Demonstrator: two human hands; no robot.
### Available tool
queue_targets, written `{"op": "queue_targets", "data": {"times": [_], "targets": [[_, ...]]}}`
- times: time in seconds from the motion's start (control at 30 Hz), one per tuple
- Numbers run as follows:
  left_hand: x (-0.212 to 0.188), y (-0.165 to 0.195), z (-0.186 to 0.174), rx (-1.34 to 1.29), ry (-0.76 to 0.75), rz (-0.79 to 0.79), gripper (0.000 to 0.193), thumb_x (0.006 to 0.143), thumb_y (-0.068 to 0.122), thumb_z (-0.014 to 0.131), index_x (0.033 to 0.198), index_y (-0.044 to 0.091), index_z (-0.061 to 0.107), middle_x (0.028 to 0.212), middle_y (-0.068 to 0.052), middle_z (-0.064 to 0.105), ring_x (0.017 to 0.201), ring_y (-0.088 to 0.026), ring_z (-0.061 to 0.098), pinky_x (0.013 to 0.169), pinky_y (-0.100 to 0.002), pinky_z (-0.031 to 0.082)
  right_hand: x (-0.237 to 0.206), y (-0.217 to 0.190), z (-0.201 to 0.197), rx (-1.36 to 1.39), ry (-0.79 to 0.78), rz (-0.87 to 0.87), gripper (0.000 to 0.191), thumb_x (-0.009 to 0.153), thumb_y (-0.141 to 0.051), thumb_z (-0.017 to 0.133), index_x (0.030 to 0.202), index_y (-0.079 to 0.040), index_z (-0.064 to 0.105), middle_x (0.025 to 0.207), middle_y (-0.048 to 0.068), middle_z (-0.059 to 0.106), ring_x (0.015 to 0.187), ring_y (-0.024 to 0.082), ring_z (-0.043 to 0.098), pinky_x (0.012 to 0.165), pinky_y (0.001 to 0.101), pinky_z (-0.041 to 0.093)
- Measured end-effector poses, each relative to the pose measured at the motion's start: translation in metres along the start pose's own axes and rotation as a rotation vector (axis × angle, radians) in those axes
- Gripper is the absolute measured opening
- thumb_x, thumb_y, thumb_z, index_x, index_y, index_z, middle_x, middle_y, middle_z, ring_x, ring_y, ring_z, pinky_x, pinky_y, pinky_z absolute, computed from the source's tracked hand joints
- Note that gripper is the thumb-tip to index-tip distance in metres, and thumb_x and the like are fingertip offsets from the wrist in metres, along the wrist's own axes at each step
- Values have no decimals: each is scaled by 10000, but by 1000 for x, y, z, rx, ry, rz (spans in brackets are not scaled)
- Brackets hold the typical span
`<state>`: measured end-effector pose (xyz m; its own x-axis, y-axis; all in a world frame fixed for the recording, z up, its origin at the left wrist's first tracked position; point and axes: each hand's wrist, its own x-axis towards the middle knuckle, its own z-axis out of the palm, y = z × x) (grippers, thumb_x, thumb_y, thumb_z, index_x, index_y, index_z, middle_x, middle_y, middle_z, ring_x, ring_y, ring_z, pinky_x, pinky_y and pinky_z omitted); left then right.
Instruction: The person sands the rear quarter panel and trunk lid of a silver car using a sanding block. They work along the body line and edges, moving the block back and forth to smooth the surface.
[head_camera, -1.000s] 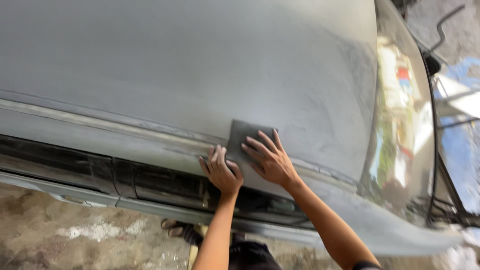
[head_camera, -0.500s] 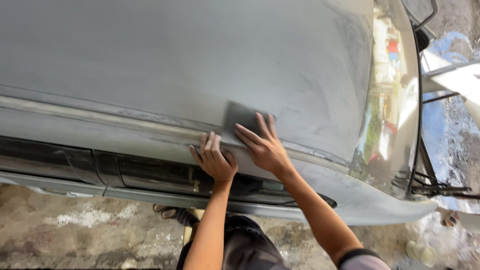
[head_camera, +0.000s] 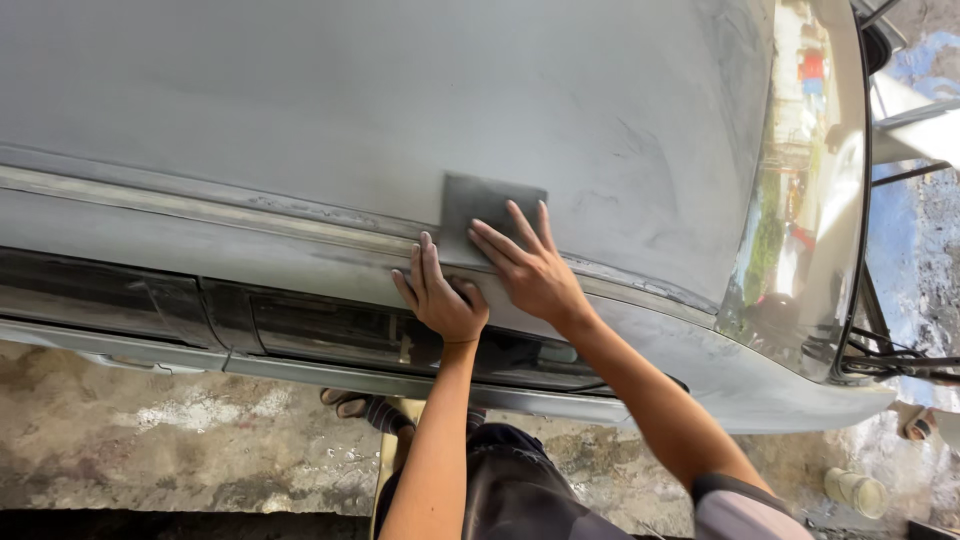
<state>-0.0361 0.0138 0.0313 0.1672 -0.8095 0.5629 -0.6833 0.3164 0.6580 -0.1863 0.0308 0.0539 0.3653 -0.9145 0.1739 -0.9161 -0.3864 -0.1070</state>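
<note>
A dark grey sanding sheet (head_camera: 482, 205) lies flat on the dull grey car roof (head_camera: 330, 100), right above the roof's side rail. My right hand (head_camera: 530, 270) presses on its lower edge with fingers spread. My left hand (head_camera: 438, 295) rests beside it on the grey rail (head_camera: 200, 225), fingers curled over the rail's edge just below the sheet's left corner. Both forearms reach up from the bottom of the view.
The windscreen (head_camera: 810, 200) curves down at the right, with wiper arms (head_camera: 890, 360) beyond it. Dark side windows (head_camera: 150, 300) run below the rail. Wet concrete floor (head_camera: 150, 440) lies beneath, a sandalled foot (head_camera: 355, 405) near the car and a pale container (head_camera: 855, 490) at lower right.
The view has shifted, and both hands with the sheet have slid slightly along the roof edge. My right hand stays pressed on the sheet; my left stays on the rail.
</note>
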Motion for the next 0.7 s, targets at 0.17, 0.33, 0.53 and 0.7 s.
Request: {"op": "queue_targets", "data": {"times": [0.17, 0.33, 0.53, 0.7], "targets": [[1, 0, -4, 14, -54, -26, 601, 923, 140, 428, 1486, -67, 459, 1561, -218, 514, 1484, -390, 487, 1280, -637, 196, 7, -2, -3, -93, 28, -28, 629, 864, -84, 638, 1488, -108, 561, 1599, 3, 440, 1494, 469, 307, 1174, 753, 208], [9, 7, -11, -34, -3, -11, 618, 916, 159, 439, 1480, -95, 436, 1559, -289, 450, 1492, -446, 423, 1276, -632, 197, 20, -13, 2, -82, 48, -25, 681, 858, -37, 603, 1534, -93, 538, 1630, 31, 421, 1519, 441, 316, 1202, 746, 229], [18, 19, -19, 25, 3, 12, 607, 931, 85, 365, 1518, -50, 440, 1595, -272, 455, 1522, -422, 426, 1293, -638, 204, -25, -3, -15, -77, 70, 72, 618, 908, -88, 618, 1520, -119, 535, 1617, 6, 425, 1516, 414, 328, 1177, 746, 242], [11, 29, -20, 147, -38, 146, 591, 920, 90, 428, 1501, -7, 475, 1564, -220, 485, 1502, -409, 402, 1264, -634, 190, -28, -9, -14, -16, 129, 92, 557, 998, -166, 598, 1544, -109, 501, 1631, 25, 408, 1518, 440, 287, 1168, 769, 230]]}}
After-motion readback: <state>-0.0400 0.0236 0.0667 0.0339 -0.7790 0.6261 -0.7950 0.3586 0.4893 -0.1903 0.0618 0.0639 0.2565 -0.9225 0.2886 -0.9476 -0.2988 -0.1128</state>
